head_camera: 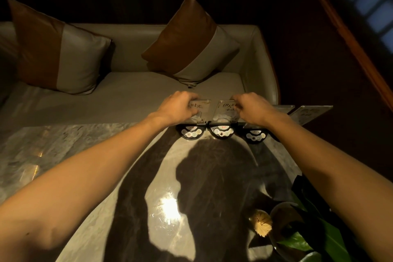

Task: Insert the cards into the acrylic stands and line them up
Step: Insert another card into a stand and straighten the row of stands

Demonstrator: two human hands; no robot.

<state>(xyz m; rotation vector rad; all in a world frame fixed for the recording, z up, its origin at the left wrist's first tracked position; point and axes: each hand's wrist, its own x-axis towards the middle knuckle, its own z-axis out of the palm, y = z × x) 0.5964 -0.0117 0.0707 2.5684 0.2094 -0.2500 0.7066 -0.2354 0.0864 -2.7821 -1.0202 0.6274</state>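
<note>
Several acrylic stands with cards stand in a row along the far edge of the marble table (85,155), each on a dark half-round base with buttons. My left hand (176,107) grips the top of the leftmost stand (201,110). My right hand (253,109) grips the top right of the second stand (225,111). A third stand (282,108) is mostly hidden behind my right wrist, with its base (256,135) showing. A fourth stand (308,114) leans at the far right. Printed writing shows on the cards.
A grey sofa (131,91) with two brown-and-grey cushions (53,49) sits just behind the table. At the near right corner stands a dark pot with green leaves (314,234) and a pale tuft-like object (261,222). A bright light reflection lies on the tabletop.
</note>
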